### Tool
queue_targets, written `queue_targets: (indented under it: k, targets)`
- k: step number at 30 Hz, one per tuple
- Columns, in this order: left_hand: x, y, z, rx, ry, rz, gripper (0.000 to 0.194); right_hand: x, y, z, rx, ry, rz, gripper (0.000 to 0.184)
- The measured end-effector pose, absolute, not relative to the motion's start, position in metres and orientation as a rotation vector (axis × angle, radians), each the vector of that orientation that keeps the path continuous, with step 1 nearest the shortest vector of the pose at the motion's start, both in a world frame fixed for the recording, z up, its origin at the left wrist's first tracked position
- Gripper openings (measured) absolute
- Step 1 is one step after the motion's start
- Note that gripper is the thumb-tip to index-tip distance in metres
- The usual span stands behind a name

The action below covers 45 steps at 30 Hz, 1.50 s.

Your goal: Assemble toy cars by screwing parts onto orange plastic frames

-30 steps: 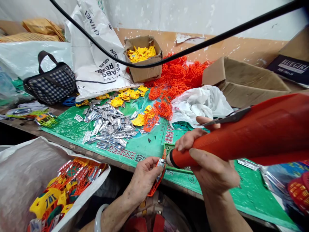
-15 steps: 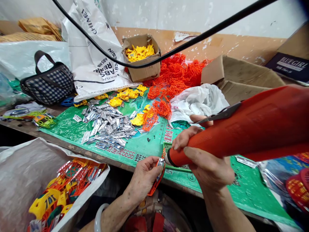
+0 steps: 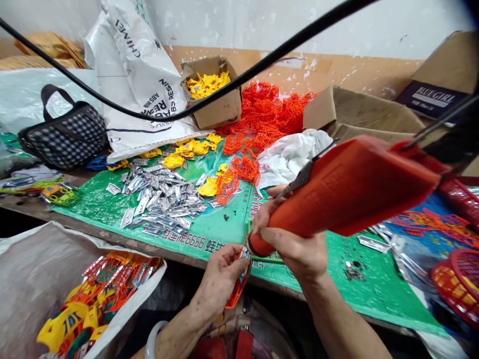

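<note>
My right hand (image 3: 297, 252) is wrapped round a red electric screwdriver (image 3: 352, 187), which slants down to the left with its lever on top. Its tip meets a small orange plastic frame with a silver piece (image 3: 235, 295), pinched between the thumb and fingers of my left hand (image 3: 215, 279) over the table's front edge. The exact contact point is partly hidden by the fingers and the tool's nose. Behind the nose a green basket (image 3: 276, 258) shows only in part. Small silver pieces (image 3: 164, 197) lie heaped on the green sheet to the left.
Yellow parts (image 3: 194, 147) and orange lattice pieces (image 3: 269, 112) lie behind the heap. A white sack (image 3: 149, 269) of mixed parts stands front left. A red basket (image 3: 458, 284) sits at right, small dark screws (image 3: 354, 270) nearby. A black cable (image 3: 262, 62) crosses above.
The screwdriver and my right hand have moved left and slightly down, its nose now closer to the orange frame. My left hand keeps its pinch. The whole view has shifted a little.
</note>
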<state>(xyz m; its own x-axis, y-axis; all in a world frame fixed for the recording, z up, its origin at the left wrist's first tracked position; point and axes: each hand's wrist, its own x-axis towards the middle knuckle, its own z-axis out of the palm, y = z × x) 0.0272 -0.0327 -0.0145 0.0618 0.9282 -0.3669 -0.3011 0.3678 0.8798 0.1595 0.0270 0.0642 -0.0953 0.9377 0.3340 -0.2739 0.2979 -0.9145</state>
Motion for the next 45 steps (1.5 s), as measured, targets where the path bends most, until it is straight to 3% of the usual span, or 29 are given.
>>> queue_targets:
  k: [4, 8, 10, 18, 24, 31, 45]
  targets:
    - [0.025, -0.031, -0.012, 0.68, 1.156, 1.021, 0.031, 0.166, 0.027, 0.068, -0.672, -1.215, 1.184, 0.044]
    - [0.021, -0.026, -0.002, 0.668, 1.207, 1.007, 0.029, 0.179, 0.033, 0.072, -0.723, -1.167, 1.023, 0.019]
    - [0.018, -0.025, 0.002, 0.674, 1.247, 0.978, 0.027, 0.184, 0.041, 0.068, -0.755, -1.133, 0.946, 0.015]
    - [0.01, -0.022, -0.007, 0.777, 1.211, 0.923, 0.029, 0.189, 0.059, 0.037, -0.973, -1.029, 0.882, 0.022]
    - [0.008, -0.022, -0.011, 0.805, 1.197, 0.928, 0.025, 0.187, 0.059, 0.036, -0.932, -0.984, 0.933, 0.028]
    - [0.009, -0.021, -0.01, 0.803, 1.185, 0.943, 0.027, 0.188, 0.059, 0.031, -0.964, -1.041, 0.902, 0.02]
    - [0.005, -0.02, -0.009, 0.873, 1.193, 0.917, 0.026, 0.186, 0.058, 0.028, -0.953, -1.025, 0.902, 0.03]
